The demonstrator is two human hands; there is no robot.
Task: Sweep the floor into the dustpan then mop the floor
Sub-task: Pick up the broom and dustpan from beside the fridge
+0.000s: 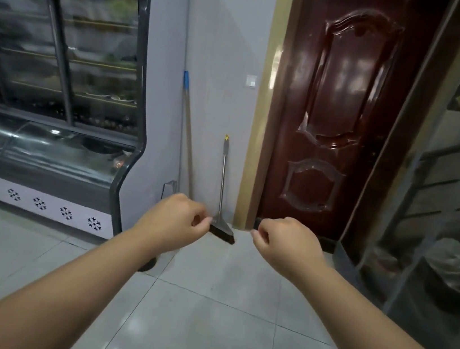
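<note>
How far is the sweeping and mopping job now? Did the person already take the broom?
Nothing looks done yet. The broom leans against the wall, untouched, beside a long blue-tipped handle. Both the left hand and the right hand are loosely curled and hold nothing, stretched toward the broom. No dustpan is clearly visible. Left to do: take the broom, sweep, then mop.

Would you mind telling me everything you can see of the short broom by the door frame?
The broom stands nearly upright against the pale wall, just left of the door frame. It has a thin shaft that looks like metal, a grey upper section with a small yellow tip, and a grey angled head with dark bristles resting on the tiled floor. Nothing holds it: the left hand overlaps the left edge of its head in the picture, but contact cannot be told.
</note>
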